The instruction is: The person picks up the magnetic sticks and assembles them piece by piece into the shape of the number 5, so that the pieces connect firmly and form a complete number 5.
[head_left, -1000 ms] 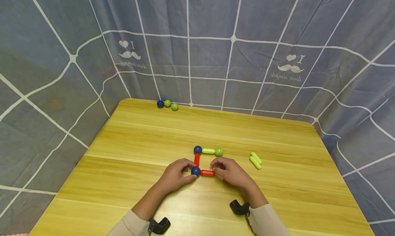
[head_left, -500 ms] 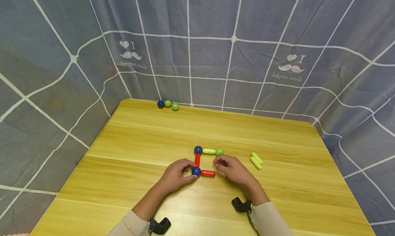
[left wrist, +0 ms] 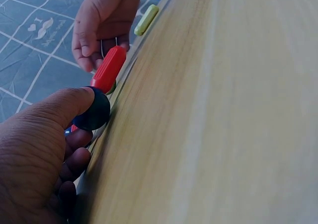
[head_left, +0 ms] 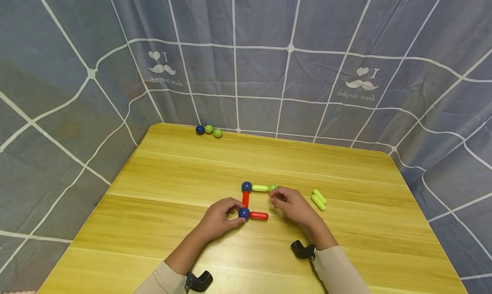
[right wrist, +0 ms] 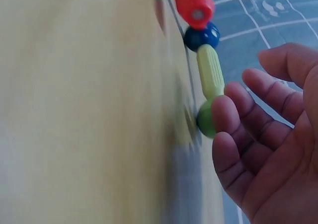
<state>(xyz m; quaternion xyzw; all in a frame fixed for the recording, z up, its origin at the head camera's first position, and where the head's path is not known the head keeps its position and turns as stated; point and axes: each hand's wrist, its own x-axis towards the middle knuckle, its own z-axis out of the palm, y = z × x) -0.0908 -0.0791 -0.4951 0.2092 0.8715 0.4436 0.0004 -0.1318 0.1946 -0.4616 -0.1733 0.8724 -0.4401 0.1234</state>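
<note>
My left hand [head_left: 219, 218] pinches the near dark blue ball [head_left: 244, 213] between thumb and fingers. A red rod [head_left: 259, 216] joins this ball and points right, its far end showing a grey tip in the right wrist view. Another red rod [head_left: 245, 199] runs from it to a second blue ball [head_left: 247, 186]. From there a yellow-green rod [head_left: 260, 188] leads right to a green ball [head_left: 272, 188]. Beside that green ball is my right hand [head_left: 294, 205], its fingers loosely bent and holding nothing; the fingertips partly cover the ball in the head view.
Two loose yellow-green rods [head_left: 318, 200] lie to the right of the right hand. At the back left edge of the wooden table [head_left: 173, 166] sit a blue ball [head_left: 200, 130] and two green balls [head_left: 213, 131]. A grey checked curtain [head_left: 261, 72] hangs behind the table.
My right hand has left the end of the near red rod and moved away and slightly right, up to the green ball. The left hand keeps its pinch on the blue ball.
</note>
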